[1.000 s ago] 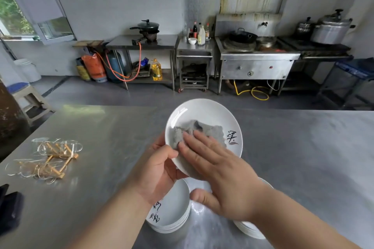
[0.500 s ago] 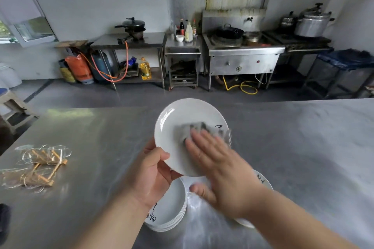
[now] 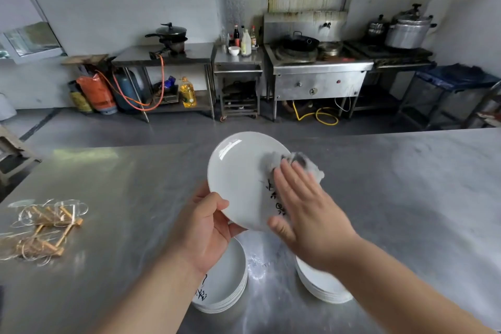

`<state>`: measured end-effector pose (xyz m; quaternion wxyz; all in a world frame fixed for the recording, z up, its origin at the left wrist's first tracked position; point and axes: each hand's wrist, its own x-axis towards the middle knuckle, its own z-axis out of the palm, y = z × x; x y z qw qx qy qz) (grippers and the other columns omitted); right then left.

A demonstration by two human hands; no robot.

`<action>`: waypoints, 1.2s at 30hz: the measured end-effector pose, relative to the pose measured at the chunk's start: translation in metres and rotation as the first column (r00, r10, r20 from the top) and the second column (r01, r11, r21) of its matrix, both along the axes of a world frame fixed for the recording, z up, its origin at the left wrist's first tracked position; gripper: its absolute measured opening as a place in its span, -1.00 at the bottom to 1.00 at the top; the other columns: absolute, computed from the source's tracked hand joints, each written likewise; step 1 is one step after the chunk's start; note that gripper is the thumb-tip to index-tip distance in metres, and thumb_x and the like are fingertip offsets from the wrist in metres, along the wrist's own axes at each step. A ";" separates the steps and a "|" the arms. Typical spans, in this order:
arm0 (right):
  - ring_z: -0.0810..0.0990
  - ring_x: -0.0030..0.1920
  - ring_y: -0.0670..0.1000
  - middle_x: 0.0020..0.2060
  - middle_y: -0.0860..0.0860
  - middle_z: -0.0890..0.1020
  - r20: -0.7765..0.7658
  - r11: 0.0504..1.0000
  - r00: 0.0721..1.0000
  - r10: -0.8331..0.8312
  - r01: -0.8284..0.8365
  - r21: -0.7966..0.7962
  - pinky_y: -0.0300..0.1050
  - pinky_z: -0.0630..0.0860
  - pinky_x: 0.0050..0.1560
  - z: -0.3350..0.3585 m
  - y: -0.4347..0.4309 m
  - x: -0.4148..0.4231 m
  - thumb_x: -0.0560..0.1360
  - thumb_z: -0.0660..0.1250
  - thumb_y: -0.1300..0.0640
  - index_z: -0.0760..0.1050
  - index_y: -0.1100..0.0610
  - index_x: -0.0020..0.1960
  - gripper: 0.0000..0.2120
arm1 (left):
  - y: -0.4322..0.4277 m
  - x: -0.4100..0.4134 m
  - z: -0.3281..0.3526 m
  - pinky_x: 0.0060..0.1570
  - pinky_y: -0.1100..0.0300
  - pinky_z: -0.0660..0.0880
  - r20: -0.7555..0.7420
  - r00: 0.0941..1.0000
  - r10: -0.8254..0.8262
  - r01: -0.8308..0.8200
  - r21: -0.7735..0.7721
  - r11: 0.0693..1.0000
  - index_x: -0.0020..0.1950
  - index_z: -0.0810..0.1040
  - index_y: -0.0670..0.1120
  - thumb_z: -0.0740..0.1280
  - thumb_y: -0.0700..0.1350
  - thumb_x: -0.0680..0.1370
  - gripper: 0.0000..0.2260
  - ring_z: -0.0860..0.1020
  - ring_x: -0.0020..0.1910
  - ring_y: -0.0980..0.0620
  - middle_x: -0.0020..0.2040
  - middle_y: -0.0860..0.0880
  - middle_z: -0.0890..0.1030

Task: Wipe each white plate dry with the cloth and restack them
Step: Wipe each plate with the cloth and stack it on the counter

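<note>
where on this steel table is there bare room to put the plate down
Bare steel: the wide right side of the steel table, right of the right plate stack; also between the clear wrappers and the left plate stack. Crowded: the narrow gap between the two stacks.

Pale walls (image 3: 130, 3); grey floor (image 3: 108, 130); steel stove (image 3: 317, 70); window (image 3: 29, 40) at left.

Two bare forearms, no sleeves, watch or rings, end in the left hand (image 3: 206, 228) and right hand (image 3: 309, 214).
</note>
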<state>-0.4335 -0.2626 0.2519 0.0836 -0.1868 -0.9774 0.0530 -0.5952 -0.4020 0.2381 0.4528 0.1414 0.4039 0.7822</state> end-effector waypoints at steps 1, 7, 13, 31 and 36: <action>-0.35 0.65 0.09 0.67 0.06 -0.28 0.008 0.999 0.999 -0.048 0.048 -0.003 0.06 -0.16 0.64 0.006 0.013 -0.002 0.50 -0.39 -0.50 -0.23 0.10 0.70 -0.04 | -0.001 0.001 0.000 -0.12 -0.20 0.68 -0.020 0.999 -0.035 0.035 -0.014 0.999 0.15 0.75 0.01 0.29 -0.33 0.36 -0.53 0.72 0.09 -0.20 0.21 -0.22 0.71; -0.16 0.68 0.20 0.69 0.10 -0.05 -0.167 0.955 0.942 0.293 -0.297 -0.005 0.23 -0.08 0.65 0.023 0.011 -0.021 0.64 -0.22 -0.35 0.00 0.14 0.69 -0.21 | 0.006 0.010 0.014 -0.21 -0.04 0.64 -0.223 0.942 -0.250 0.220 -0.153 0.964 0.23 0.71 0.03 0.23 -0.27 0.41 -0.52 0.66 -0.10 -0.11 0.02 -0.20 0.69; 0.14 0.64 0.03 0.66 -0.14 0.12 -0.250 0.982 0.967 0.044 -0.089 -0.169 0.09 0.08 0.63 0.028 0.041 -0.016 0.72 -0.07 -0.13 0.01 -0.09 0.70 -0.44 | 0.002 -0.009 0.026 -0.15 -0.05 0.62 -0.378 0.894 -0.241 0.179 -0.192 0.965 0.28 0.68 -0.01 0.21 -0.27 0.43 -0.51 0.68 0.01 -0.21 0.17 -0.29 0.70; 0.60 -0.04 0.16 -0.05 -0.02 0.63 -0.194 0.946 0.958 -0.209 0.148 -0.289 0.03 0.45 -0.17 0.046 0.034 -0.007 0.58 0.12 -0.31 0.26 -0.08 0.26 -0.60 | 0.008 0.002 0.035 0.37 -0.19 0.50 -0.767 0.585 -0.264 -0.111 -0.398 0.911 0.29 0.64 0.17 0.16 -0.06 0.62 -0.64 0.65 0.23 0.01 0.16 0.11 0.73; 0.61 -0.04 0.13 -0.02 -0.09 0.66 -0.295 0.985 0.953 -0.065 0.014 -0.171 0.01 0.53 -0.13 0.052 0.025 -0.016 0.59 0.22 -0.28 0.40 -0.13 0.25 -0.67 | 0.015 0.011 0.042 0.31 -0.05 0.53 -0.823 0.504 -0.260 -0.098 -0.354 0.930 0.29 0.64 0.23 0.17 -0.07 0.68 -0.66 0.66 0.21 0.12 0.17 0.17 0.73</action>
